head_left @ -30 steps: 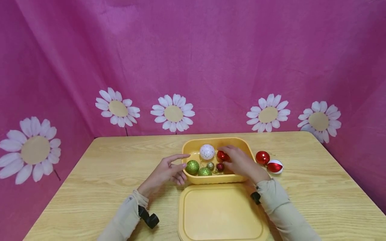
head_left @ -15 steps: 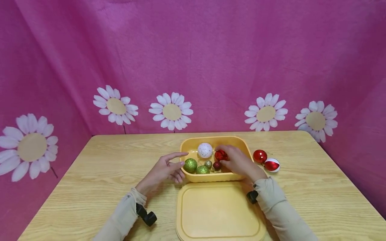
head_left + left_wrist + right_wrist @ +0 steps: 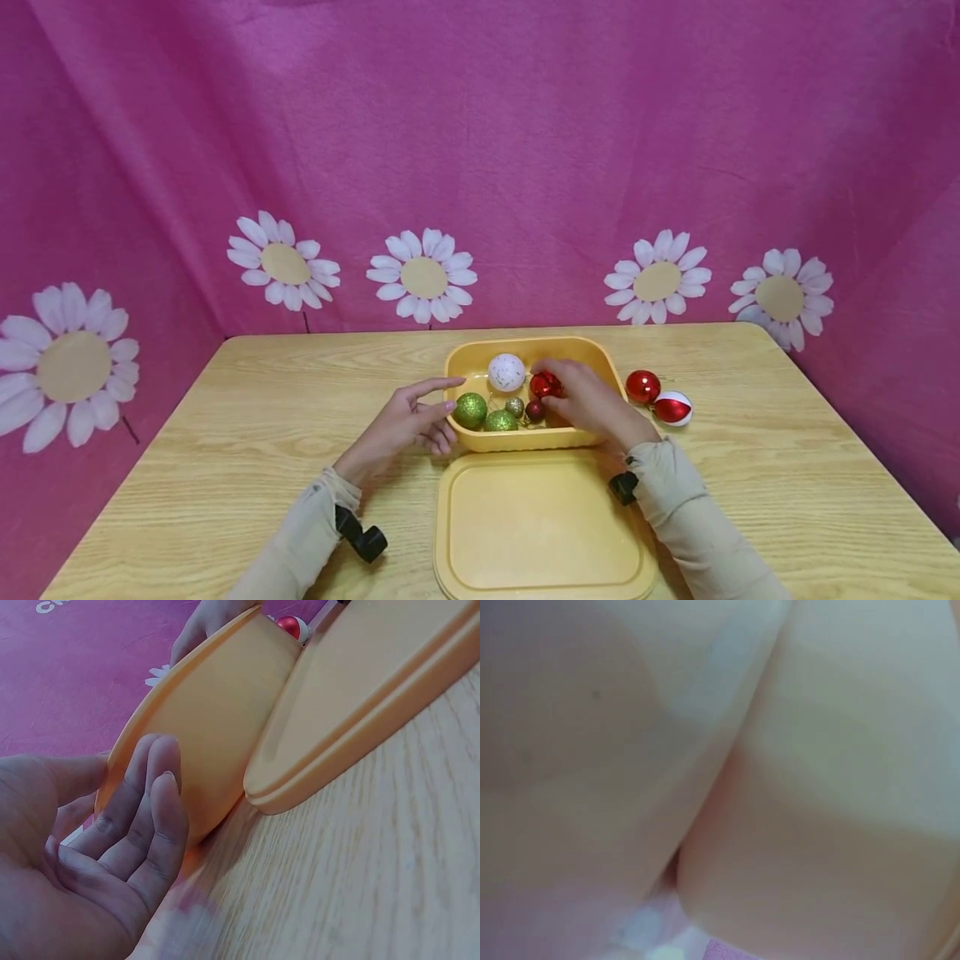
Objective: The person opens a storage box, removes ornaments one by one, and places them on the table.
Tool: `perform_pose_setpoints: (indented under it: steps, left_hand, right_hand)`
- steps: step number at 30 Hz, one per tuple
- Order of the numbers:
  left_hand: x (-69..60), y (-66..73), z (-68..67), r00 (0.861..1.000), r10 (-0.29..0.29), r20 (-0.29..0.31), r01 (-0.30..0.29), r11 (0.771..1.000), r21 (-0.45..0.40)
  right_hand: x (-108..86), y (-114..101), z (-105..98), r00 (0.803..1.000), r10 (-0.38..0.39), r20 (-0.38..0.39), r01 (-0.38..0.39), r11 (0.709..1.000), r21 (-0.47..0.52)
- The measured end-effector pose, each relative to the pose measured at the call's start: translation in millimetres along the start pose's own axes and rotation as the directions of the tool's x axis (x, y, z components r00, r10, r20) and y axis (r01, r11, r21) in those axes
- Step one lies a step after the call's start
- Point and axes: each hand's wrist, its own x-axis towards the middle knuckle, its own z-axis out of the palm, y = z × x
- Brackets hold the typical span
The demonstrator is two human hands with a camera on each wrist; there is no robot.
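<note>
In the head view, my right hand (image 3: 594, 406) reaches into a yellow plastic container (image 3: 517, 442) and grips a shiny red Christmas ball (image 3: 546, 384) between thumb and fingers. Left of it lies a white speckled ball (image 3: 507, 372). Nearer the front wall are two green glitter balls, one a green ball (image 3: 470, 410) in the left corner, plus a small gold ball (image 3: 514, 406) and a small dark red ball (image 3: 535, 410). My left hand (image 3: 397, 427) touches the container's left rim, fingers loosely bent. The right wrist view is blurred and filled by skin.
A yellow lid (image 3: 543, 525) lies flat on the wooden table (image 3: 285, 417), before the container. To the container's right rest a red ball (image 3: 642, 387) and a red-and-white ball (image 3: 673, 408). A pink flowered cloth (image 3: 510, 167) hangs behind the table.
The view has shifted slightly. My right hand stays in the container, its fingers now drawn closer around the red ball. My left hand remains at the left rim.
</note>
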Motion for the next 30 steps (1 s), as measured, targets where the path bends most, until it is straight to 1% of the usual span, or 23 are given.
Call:
perform_pose_setpoints:
  steps: [6,13,21,25,30]
  left_hand:
    - [0.2,0.4,-1.2,1.0,-0.011,-0.001,0.011,1.0,0.003]
    - [-0.2,-0.5,-1.5,1.0,-0.014,-0.004,0.014,1.0,-0.004]
    - [-0.4,-3.9,-1.9,1.0,-0.008,-0.013,0.008,1.0,-0.001]
    - [-0.1,-4.0,-2.1,1.0,-0.008,-0.013,0.008,1.0,-0.004]
    - [0.1,-3.1,-2.2,1.0,-0.01,-0.011,0.01,1.0,-0.007]
  right_hand:
    - [1.5,0.5,0.9,1.0,0.01,0.004,-0.01,1.0,-0.001]
    - [3.0,0.1,2.3,1.0,-0.001,0.0,0.001,1.0,-0.019]
    - [-0.5,-1.8,-3.9,0.999,0.039,0.021,-0.039,0.999,-0.004]
    - [-2.0,-1.1,-10.5,0.999,0.048,-0.005,-0.048,0.999,-0.008]
    - [-5.3,-1.1,-16.1,0.999,0.019,-0.034,-0.02,1.0,-0.013]
